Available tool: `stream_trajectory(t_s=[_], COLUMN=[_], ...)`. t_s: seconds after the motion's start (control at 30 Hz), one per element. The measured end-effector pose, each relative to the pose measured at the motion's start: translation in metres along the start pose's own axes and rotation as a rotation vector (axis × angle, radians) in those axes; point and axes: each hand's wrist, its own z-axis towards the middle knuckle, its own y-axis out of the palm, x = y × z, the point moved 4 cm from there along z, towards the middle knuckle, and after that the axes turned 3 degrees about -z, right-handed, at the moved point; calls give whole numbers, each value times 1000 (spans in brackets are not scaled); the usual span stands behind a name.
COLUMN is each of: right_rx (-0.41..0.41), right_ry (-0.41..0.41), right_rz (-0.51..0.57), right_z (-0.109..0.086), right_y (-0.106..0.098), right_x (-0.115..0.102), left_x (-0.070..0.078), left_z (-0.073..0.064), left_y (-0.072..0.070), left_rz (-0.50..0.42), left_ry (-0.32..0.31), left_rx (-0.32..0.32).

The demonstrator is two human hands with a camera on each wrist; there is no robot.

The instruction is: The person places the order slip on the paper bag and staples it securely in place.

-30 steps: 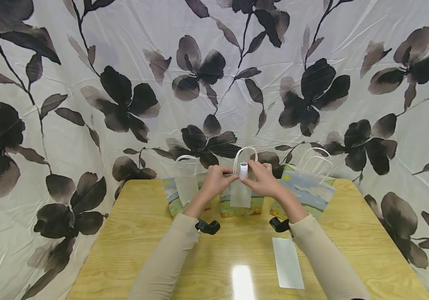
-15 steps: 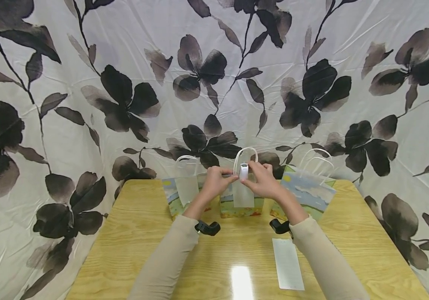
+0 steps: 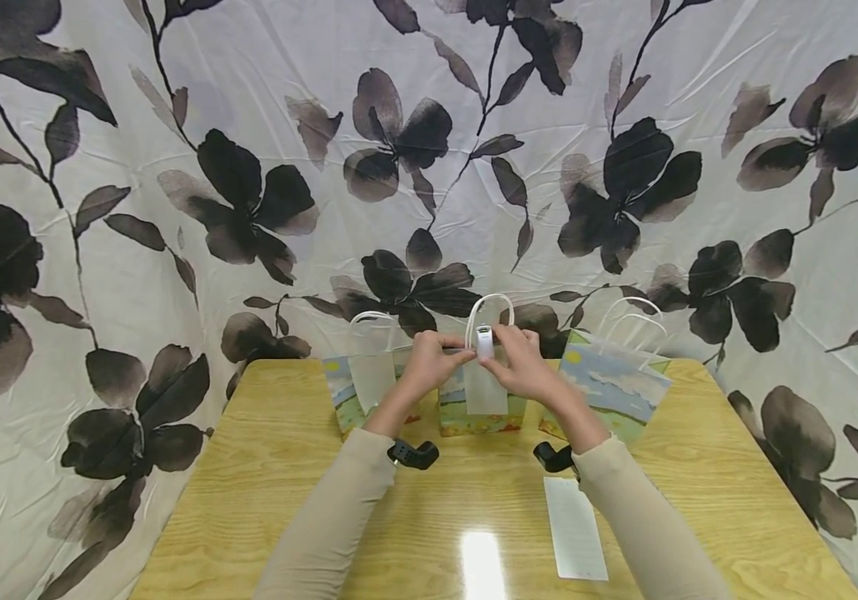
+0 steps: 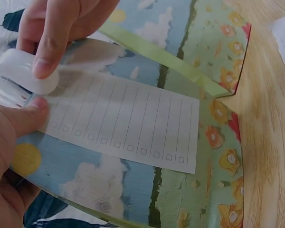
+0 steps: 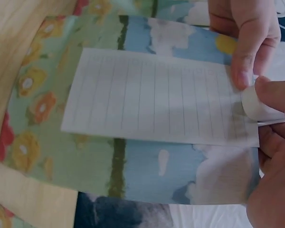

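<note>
A small white mini stapler point(image 3: 484, 342) sits over the top edge of the middle paper gift bag point(image 3: 481, 424), and my right hand point(image 3: 524, 360) holds it between thumb and fingers. Under it a lined checklist sheet point(image 4: 128, 118) lies against the bag's painted front, small boxes along one side. My left hand point(image 3: 432, 364) pinches the sheet's upper corner and the bag's rim, thumb in front, as the left wrist view shows. In the right wrist view the stapler point(image 5: 256, 103) overlaps the sheet's top end; its far side is hidden by my right hand point(image 5: 275, 161).
To the left stands another painted bag point(image 3: 343, 400) with a white sheet point(image 3: 373, 380) on its front. A third bag point(image 3: 612, 382) leans at the right, its white handles up. A loose lined sheet point(image 3: 575, 529) lies on the wooden table point(image 3: 263, 500). Floral cloth hangs behind.
The sheet on the middle bag has shifted slightly to the right. My right wrist has moved a little left; both hands keep their holds.
</note>
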Motion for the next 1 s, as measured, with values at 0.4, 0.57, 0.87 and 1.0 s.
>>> stream_trajectory(t_s=[0.4,0.57,0.87,1.0], right_rx=[43,68,188,216], right_ry=[-83,-78,-137,-164], right_rz=[-44,5,-25,-29], right_z=[-2,-2,-2,0], right_y=[3,6,12,16], right_x=[4,7,11,13], left_x=[0,-1,-1,-1], left_z=[-1,-1,-1,-1], left_y=[2,1,1,1], left_rz=[-15,-13,-14,-16], left_ry=[13,7,35,30], left_rx=[12,12,22,17])
